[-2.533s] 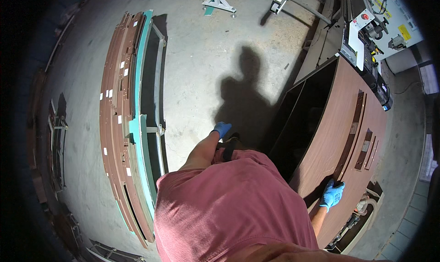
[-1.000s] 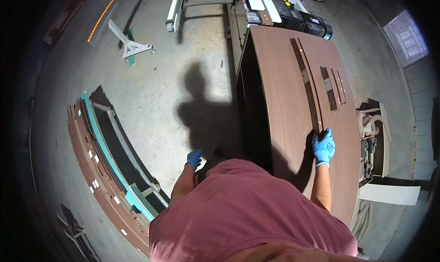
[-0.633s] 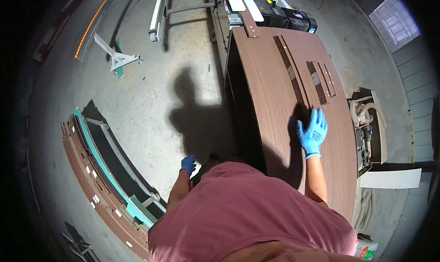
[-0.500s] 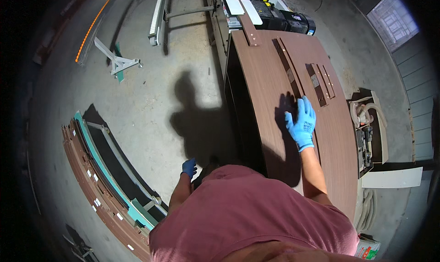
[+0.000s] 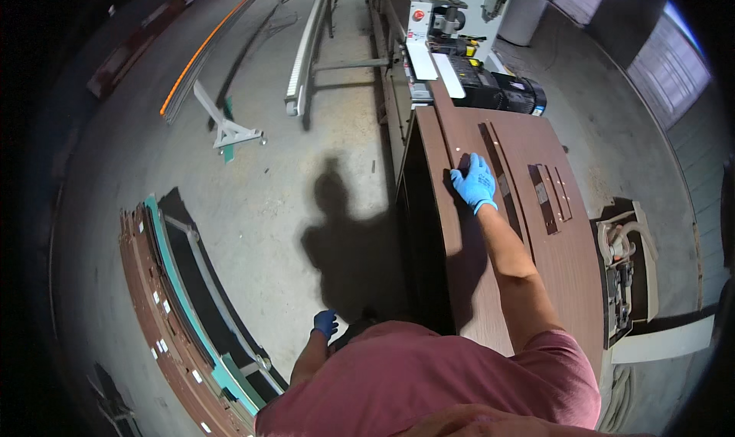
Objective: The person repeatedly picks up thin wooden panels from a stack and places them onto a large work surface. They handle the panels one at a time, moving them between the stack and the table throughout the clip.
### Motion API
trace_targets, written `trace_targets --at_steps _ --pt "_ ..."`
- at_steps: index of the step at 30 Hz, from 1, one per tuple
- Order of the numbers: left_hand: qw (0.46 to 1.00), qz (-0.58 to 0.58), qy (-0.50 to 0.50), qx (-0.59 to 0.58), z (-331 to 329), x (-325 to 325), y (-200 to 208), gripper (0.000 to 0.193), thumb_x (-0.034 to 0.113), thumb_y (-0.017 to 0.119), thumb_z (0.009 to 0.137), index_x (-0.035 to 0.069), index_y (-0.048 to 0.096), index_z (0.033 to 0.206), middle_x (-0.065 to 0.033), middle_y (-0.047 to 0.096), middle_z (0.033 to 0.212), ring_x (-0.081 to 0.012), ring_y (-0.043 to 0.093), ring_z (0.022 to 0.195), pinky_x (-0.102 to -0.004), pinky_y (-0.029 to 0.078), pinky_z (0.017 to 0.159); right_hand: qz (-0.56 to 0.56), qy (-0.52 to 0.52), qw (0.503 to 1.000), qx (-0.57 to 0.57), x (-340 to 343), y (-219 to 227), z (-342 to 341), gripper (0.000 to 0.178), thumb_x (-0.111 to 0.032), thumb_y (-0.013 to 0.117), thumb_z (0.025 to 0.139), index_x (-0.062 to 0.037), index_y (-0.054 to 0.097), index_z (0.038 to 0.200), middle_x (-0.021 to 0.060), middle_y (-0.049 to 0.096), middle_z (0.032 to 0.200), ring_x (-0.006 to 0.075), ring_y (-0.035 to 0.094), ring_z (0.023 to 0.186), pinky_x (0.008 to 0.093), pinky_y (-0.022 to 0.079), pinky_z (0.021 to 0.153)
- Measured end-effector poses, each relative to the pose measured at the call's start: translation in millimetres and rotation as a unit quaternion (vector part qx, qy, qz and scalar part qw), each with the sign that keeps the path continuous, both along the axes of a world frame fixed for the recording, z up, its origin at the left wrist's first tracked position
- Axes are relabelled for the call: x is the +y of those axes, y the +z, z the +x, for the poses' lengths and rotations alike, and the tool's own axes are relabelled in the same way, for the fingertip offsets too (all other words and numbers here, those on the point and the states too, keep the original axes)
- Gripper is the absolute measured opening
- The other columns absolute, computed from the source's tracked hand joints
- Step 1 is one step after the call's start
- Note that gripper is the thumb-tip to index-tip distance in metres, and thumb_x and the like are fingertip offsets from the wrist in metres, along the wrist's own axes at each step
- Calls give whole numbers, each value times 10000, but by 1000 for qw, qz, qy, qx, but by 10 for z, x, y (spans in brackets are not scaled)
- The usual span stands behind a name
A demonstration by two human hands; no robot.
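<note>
My right hand (image 5: 476, 183), in a light blue glove, reaches over the brown wood-grain table (image 5: 501, 299). Its fingers are stretched out, and its thumb side lies at the near end of a brown strip (image 5: 446, 123). That strip comes from the machine onto the tabletop; the hand partly hides its end. To the right of the hand lie a long dark brown strip (image 5: 511, 178) and several shorter strips (image 5: 547, 200). Down at my left side hangs my left hand (image 5: 325, 324) in a dark blue glove, holding nothing, fingers loosely apart.
Beyond the table stands a machine with black motors (image 5: 517, 92) and a red button (image 5: 418, 14). A roller conveyor (image 5: 306, 62) extends ahead on the left. Brown boards (image 5: 153, 307) are stacked beside a green-edged rack (image 5: 172, 276). A tool box (image 5: 624, 284) sits right of the table.
My right hand has moved forward and left, to the strip's end. The strip reaches farther over the tabletop. My view has tilted up toward the machine; my left hand still hangs low.
</note>
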State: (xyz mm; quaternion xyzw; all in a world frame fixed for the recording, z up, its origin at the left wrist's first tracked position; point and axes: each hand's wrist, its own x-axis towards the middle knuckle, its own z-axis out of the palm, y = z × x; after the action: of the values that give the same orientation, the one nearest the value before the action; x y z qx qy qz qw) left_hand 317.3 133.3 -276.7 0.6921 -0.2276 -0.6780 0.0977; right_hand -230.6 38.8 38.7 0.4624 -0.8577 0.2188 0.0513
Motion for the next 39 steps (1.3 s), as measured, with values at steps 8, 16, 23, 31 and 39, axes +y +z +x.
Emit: trace_targets --at_steps 8,16,23,31,39 --pt "997 -37 -27 -56 20 126 -25 338 434 675 986 99 635 966 -54 595 829 -202 582 674 -381 498 560 102 -34 992 60 -66 -293 -217 729 -514 669 922 -45 501 1454 258 670 1278 439 656 1161 508 534 979" --pt "995 -40 -73 -60 -47 28 -133 409 462 673 978 95 670 1160 -93 656 1020 -267 637 870 -459 549 740 99 -39 992 62 439 -115 375 568 -380 697 912 -60 563 1362 262 711 1144 447 690 1058 523 552 906" --pt "989 -64 -117 -62 -269 -187 -155 486 472 663 975 85 675 1268 -118 709 1147 -278 670 997 -473 565 818 119 -54 991 35 1074 -158 555 705 -357 701 913 -23 482 1495 274 654 1292 436 640 1178 518 514 1001" --pt "976 -63 -189 -93 -314 -237 -95 471 488 646 974 72 718 1181 -115 720 1121 -270 675 973 -445 569 797 189 -78 979 8 2622 -42 1099 899 -361 748 894 -13 311 1598 311 560 1404 475 562 1283 521 468 1085" --pt "984 -59 -163 -50 -315 -272 -394 425 479 649 978 149 679 1244 -71 706 1163 -258 669 1009 -493 534 835 173 -69 963 -197 3574 237 1399 999 -255 915 768 -18 373 1573 255 672 1224 416 677 1114 471 561 940"
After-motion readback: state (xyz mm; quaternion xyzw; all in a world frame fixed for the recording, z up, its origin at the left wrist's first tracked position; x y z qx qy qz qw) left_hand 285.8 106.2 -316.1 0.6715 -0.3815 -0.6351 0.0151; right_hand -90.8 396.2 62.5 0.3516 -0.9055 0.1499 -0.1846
